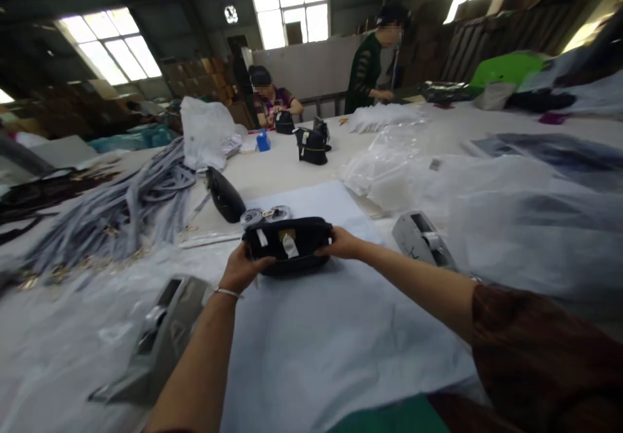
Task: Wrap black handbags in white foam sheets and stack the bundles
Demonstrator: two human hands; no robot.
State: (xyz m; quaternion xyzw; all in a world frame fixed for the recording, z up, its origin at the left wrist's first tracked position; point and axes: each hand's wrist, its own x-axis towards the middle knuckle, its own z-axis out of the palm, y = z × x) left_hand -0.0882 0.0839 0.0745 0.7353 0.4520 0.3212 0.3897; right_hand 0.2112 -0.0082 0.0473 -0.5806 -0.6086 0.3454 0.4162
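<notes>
A small black bag (288, 245) with white and yellow tags lies on a sheet of white tissue paper (331, 335) in front of me. My left hand (243, 269) grips its left end, fingers curled round the edge. My right hand (343, 243) grips its right end the same way. Just behind the bag lies a coiled strap with metal clips (267, 214).
Two grey tape dispensers stand near: one (156, 342) at my left arm, one (422, 238) at my right. A pile of grey straps (121, 212) lies left, another black bag (224, 196) behind, clear plastic bags (487, 199) right. Two people (272, 102) work at the far end.
</notes>
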